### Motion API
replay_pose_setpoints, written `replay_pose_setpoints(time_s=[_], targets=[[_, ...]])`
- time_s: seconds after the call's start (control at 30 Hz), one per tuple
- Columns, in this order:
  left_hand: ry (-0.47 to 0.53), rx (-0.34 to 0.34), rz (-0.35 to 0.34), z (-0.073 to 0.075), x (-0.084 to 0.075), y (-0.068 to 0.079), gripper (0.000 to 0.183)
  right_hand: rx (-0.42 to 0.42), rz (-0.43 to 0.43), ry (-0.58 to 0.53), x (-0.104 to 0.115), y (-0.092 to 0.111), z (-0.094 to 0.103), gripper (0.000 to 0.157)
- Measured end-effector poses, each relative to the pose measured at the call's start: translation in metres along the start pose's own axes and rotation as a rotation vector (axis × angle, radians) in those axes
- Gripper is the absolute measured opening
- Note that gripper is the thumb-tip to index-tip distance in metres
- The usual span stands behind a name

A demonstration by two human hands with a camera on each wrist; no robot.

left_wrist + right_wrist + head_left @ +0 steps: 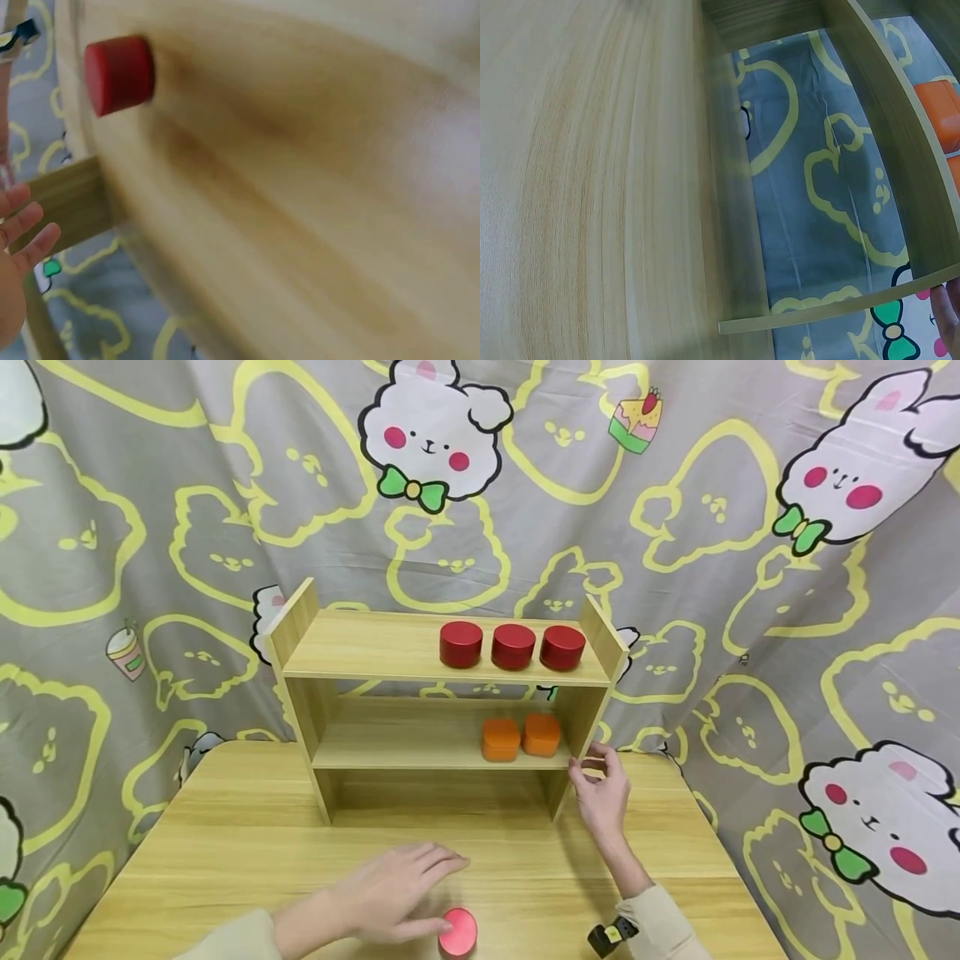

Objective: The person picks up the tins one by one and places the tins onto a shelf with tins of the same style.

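Observation:
A wooden shelf unit (pixel 450 689) stands on the table. On its right side panel, my right hand (pixel 606 793) has its thumb at the front edge and fingers bent against the outer face. In the right wrist view two fingers (pixel 945 315) show beside that panel. Over the table in front hangs my left hand (pixel 397 889), fingers loosely extended and thumb close to a round red tin (pixel 458 933). Whether the thumb touches the tin is unclear. In the left wrist view the tin (pixel 124 75) stands apart from the left fingers (pixel 37 244).
Three dark red tins (pixel 513 647) line the top board's right half. Two orange square boxes (pixel 501 740) sit at the right of the middle board. A patterned curtain (pixel 570 518) surrounds the wooden table (pixel 225 827). A black device (pixel 611 935) is on the right wrist.

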State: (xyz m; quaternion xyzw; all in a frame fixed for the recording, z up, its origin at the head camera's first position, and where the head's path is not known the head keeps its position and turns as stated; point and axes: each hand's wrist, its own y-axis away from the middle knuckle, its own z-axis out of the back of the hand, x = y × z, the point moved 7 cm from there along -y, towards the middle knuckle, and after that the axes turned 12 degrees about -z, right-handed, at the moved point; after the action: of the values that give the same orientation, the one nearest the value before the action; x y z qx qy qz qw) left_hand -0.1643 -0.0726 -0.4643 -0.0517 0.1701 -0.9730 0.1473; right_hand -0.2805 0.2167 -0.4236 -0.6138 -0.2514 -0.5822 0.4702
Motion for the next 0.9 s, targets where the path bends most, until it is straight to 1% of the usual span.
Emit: replay_pose_setpoints(time_s=[0.13, 0.23, 0.33, 0.43, 0.67, 0.8, 0.9], targets=[[0.034, 0.035, 0.008, -0.019, -0.005, 0.005, 0.068, 0.000, -0.005, -0.001, -0.002, -0.002, -0.001, 0.026], [0.046, 0.038, 0.009, -0.029, -0.007, 0.009, 0.070, 0.002, -0.004, -0.005, -0.002, -0.002, -0.001, 0.027], [0.059, 0.028, 0.008, -0.036, -0.008, 0.012, 0.070, 0.001, -0.002, -0.005, -0.003, -0.002, -0.001, 0.027], [0.068, 0.034, 0.015, -0.043, -0.008, 0.015, 0.069, -0.002, 0.000, -0.006, -0.003, -0.002, 0.000, 0.026], [0.072, 0.073, 0.016, -0.060, -0.012, 0.017, 0.064, -0.011, 0.004, 0.003, -0.005, -0.002, 0.000, 0.026], [0.110, 0.109, 0.044, -0.068, -0.014, 0.019, 0.066, -0.015, 0.006, 0.015, -0.008, -0.003, -0.001, 0.026], [0.116, 0.131, 0.055, -0.074, -0.014, 0.021, 0.069, -0.016, 0.003, 0.020, -0.009, -0.004, -0.001, 0.026]])
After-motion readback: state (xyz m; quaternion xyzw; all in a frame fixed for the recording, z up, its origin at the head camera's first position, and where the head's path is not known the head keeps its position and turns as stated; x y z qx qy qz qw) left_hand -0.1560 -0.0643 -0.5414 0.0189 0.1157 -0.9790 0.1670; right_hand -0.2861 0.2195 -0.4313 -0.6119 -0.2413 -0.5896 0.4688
